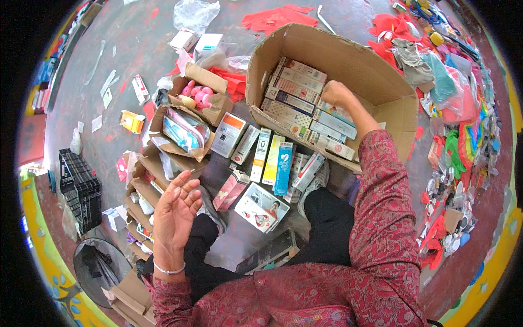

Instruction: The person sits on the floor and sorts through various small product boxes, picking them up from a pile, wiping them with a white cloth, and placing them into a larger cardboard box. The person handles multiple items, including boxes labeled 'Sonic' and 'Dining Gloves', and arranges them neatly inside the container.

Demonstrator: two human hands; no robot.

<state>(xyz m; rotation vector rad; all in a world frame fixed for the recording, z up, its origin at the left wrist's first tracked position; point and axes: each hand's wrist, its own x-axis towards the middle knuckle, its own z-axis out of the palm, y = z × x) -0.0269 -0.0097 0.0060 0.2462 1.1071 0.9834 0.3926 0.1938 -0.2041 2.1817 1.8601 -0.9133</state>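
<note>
My right hand (339, 95) reaches into a large open cardboard box (389, 82), its fingers curled down at the packed rows of small cartons (297, 76). Whatever is in its grasp is hidden; a pale carton (336, 124) lies just below it. Palm up and fingers apart, my left hand (177, 210) is raised above my left knee, holding nothing. Between my feet stand several slim cartons, among them a yellow carton (273, 161), a blue carton (283, 169) and a white-and-orange carton (229, 134). A pink carton (231, 189) leans beside a white carton with a printed picture (262, 207).
At left are a small box of pink toys (199, 97), a box of bagged items (185, 131), a black crate (80, 188) and a dark round bin (101, 267). Mixed loose goods (455, 185) pile along the right. Plastic bags (195, 15) and red cloth (279, 18) lie beyond.
</note>
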